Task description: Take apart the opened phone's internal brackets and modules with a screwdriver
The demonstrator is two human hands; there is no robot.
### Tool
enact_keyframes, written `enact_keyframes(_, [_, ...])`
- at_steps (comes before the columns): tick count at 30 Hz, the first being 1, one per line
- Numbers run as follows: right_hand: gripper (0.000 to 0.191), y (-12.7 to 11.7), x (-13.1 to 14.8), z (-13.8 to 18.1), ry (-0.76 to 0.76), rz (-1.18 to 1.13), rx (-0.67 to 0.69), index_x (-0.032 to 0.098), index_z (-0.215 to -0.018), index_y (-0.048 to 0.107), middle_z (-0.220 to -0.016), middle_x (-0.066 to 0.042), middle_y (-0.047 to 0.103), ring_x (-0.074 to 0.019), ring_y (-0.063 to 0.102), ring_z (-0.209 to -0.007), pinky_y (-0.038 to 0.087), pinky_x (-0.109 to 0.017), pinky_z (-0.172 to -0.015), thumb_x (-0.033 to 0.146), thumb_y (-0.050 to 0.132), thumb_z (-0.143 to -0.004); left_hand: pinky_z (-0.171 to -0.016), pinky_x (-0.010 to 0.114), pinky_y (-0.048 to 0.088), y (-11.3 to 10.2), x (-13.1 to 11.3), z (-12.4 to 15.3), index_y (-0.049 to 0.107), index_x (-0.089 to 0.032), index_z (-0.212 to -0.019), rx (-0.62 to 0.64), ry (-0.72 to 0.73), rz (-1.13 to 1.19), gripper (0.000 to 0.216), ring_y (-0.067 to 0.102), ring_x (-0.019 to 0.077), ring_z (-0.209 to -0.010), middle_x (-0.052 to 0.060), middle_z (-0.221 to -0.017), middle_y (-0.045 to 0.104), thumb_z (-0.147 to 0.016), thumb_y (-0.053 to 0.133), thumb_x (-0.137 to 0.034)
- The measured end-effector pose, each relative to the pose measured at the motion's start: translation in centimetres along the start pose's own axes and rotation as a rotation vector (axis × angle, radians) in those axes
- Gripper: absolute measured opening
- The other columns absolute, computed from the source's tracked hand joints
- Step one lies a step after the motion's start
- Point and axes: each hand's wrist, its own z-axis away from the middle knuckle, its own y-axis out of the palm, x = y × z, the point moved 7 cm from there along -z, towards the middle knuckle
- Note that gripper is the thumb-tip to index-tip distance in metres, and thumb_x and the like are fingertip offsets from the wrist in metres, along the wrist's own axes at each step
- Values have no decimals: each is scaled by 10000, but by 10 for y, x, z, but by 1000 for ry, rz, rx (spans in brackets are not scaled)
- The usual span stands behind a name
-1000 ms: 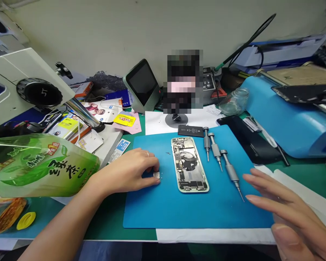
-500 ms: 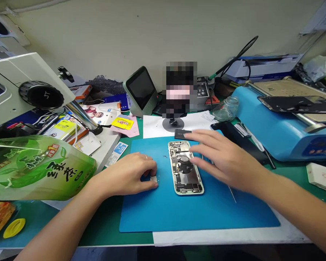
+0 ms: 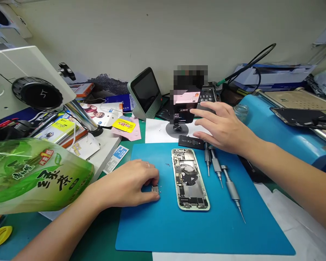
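Note:
My left hand (image 3: 133, 183) rests on the blue mat (image 3: 152, 232). Its fingers are curled but the thumb stands apart, with a small metal piece (image 3: 155, 189) lying on the mat between them. My right hand (image 3: 224, 125) is raised with fingers spread, the index fingertip at the lower screen of a phone on a stand (image 3: 185, 111); contact cannot be made out. Between the hands lies an opened phone (image 3: 190, 181), its inner parts exposed. Beyond it is a black battery (image 3: 190, 142). Below my right hand lie several screwdrivers, among them a grey one (image 3: 233, 190).
At left, a big green tea bottle (image 3: 40, 174) and a microscope stand (image 3: 38, 79) crowd the mat. A small display (image 3: 145, 92) stands at the back. On the right is a blue machine (image 3: 282, 130) with a dark phone screen (image 3: 306, 116) on it; a glass jar (image 3: 241, 112) stands beside.
My right hand has moved up and away from above the opened phone to the phone on the stand, uncovering the screwdrivers. The left hand stays in place on the mat. The view has shifted slightly.

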Motion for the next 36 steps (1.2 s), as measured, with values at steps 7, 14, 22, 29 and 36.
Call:
enact_keyframes(7, [474,-89,-5,-8,201,90,-336,163,-1226,702,-1618,-85,516,-322,338,-1566,247,-513,-1280,517,435,-1059,-726,287,416,1,2,1,665,-230,-925,15,-8,20,134,621,186,-815,-6,-871,681,-901,736,-341])
enact_keyframes(14, [281,-141,54,12,214,-59,-379,271,-1281,657,-1552,-6,562,-327,455,-1504,319,-523,-1286,359,538,-1042,-724,283,417,-1,1,3,681,-223,-931,-10,16,10,97,620,178,-812,-5,-869,684,-903,715,-310])
enact_keyframes(22, [133,-38,155,32,-107,-212,-39,187,-1079,726,-1272,-114,723,-344,606,-1297,494,-576,-1097,242,637,-997,-731,289,399,-5,4,6,695,-203,-942,41,9,-10,124,625,175,-828,-1,-885,698,-923,703,-325])
enact_keyframes(29, [133,7,165,15,26,-267,212,182,-926,714,-915,-68,663,-271,606,-911,466,-441,-800,304,684,-969,-697,298,375,-5,3,5,677,-202,-880,13,29,-57,144,606,167,-778,-12,-838,686,-906,720,-337])
enact_keyframes(36, [176,19,163,8,38,-369,300,187,-883,712,-887,-46,661,-228,581,-870,375,-400,-804,255,617,-1015,-654,303,344,-5,3,5,669,-202,-845,2,1,-70,176,590,161,-729,-13,-802,683,-926,688,-356])
